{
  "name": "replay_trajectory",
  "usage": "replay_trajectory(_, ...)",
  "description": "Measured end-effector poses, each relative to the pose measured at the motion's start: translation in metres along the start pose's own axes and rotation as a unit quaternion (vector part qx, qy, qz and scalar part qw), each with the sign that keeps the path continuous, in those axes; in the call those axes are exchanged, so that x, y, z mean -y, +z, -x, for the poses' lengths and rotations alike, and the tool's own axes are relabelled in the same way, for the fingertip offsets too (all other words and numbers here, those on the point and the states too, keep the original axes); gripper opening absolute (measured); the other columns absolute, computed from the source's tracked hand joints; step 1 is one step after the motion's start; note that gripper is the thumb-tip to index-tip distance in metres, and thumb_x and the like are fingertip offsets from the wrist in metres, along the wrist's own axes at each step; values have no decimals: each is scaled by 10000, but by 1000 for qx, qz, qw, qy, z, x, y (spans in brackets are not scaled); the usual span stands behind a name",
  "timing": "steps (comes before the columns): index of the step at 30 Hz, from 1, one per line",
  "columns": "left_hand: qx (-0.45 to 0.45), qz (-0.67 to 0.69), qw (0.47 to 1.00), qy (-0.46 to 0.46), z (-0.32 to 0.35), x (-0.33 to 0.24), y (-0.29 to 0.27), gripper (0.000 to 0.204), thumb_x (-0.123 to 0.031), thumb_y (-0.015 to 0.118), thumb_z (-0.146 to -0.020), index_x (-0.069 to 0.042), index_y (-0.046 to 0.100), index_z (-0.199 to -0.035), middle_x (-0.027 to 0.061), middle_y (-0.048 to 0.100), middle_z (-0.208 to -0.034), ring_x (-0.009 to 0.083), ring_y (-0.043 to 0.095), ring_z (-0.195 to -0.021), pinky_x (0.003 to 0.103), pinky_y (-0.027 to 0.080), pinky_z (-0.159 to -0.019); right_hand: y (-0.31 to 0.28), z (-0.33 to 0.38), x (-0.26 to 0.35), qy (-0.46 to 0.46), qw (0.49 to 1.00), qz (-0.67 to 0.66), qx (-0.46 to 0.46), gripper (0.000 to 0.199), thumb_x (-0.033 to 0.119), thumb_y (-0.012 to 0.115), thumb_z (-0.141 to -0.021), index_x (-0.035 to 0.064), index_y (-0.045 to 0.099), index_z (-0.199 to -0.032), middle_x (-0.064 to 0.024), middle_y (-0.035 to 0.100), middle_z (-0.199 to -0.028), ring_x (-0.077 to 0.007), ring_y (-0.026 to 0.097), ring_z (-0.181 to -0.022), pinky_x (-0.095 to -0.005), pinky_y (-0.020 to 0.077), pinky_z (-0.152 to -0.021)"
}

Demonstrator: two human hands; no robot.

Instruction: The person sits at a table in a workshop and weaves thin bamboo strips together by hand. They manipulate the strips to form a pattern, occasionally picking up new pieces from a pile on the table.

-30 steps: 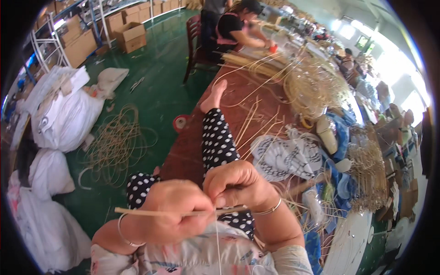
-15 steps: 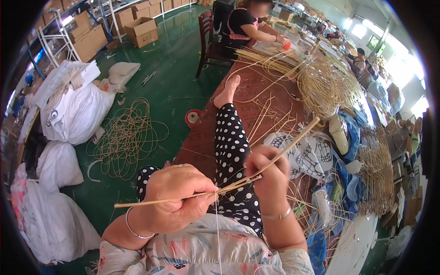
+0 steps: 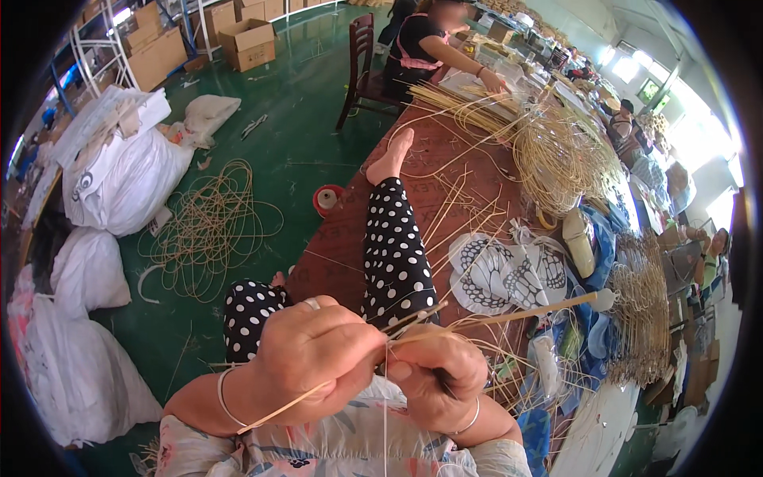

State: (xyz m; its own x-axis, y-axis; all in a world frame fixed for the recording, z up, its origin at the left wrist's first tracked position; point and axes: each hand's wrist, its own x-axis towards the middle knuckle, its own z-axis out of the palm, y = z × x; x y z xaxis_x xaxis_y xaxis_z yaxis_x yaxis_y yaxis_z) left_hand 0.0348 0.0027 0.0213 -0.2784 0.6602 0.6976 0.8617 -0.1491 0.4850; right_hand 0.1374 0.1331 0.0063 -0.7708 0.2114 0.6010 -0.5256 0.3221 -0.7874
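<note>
My left hand [image 3: 306, 358] is closed in a pinch on thin bamboo strips [image 3: 528, 316]. One end of a strip slants out below it to the left, and the long end reaches far to the right. Against its fingertips presses my right hand [image 3: 437, 378], fingers curled around the same joint. A slim, grey metallic-looking piece [image 3: 412, 319] sticks up between the hands; its kind is unclear. White thread [image 3: 385, 421] hangs from the joint down over my patterned top. The exact grip at the fingertips is partly hidden.
My dotted-trouser leg [image 3: 393, 254] stretches along the reddish-brown table [image 3: 342, 238]. White butterfly-wing-patterned fabric [image 3: 485, 274], loose strips and coiled cane [image 3: 556, 155] lie to the right. On the green floor are tangled cane [image 3: 211, 230] and white sacks [image 3: 103, 366]. A co-worker [image 3: 421, 48] sits at the far end.
My right hand has come down and in, to meet my left fingertips. The long strip end has swung right and lower. The far co-worker's arm now reaches out farther along the table.
</note>
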Motion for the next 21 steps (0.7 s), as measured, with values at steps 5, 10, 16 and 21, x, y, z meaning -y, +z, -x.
replay_trajectory(5,11,83,996,-37,4,4,-1,150,19,643,-637,-14,570,-764,74,542,-621,237,517,-503,308,413,-449,-11,6,8,-20,999,-28,15,202,62,640,-749,-45,581,-909,-98,583,-666,-229,579,-582,-287,451,-507)
replay_trajectory(10,98,267,950,-131,0,6,-14,91,1,622,-685,9,590,-769,74,567,-609,164,538,-508,261,416,-462,-49,-9,-14,7,983,-166,-77,277,164,675,-743,-57,601,-893,-104,597,-700,-183,577,-614,-283,450,-540)
replay_trajectory(16,122,438,852,-260,6,10,-9,89,-16,610,-726,26,614,-805,60,606,-648,67,541,-545,205,413,-477,-27,-23,-24,146,942,-278,122,275,151,707,-690,-56,616,-846,-101,594,-773,-145,548,-654,-243,403,-563)
replay_trajectory(21,111,290,936,-167,0,9,-15,65,2,619,-702,20,596,-760,75,582,-617,118,540,-518,232,405,-464,-39,-28,-31,93,960,-214,152,288,188,714,-680,-51,613,-806,-97,579,-752,-135,520,-621,-231,365,-531)
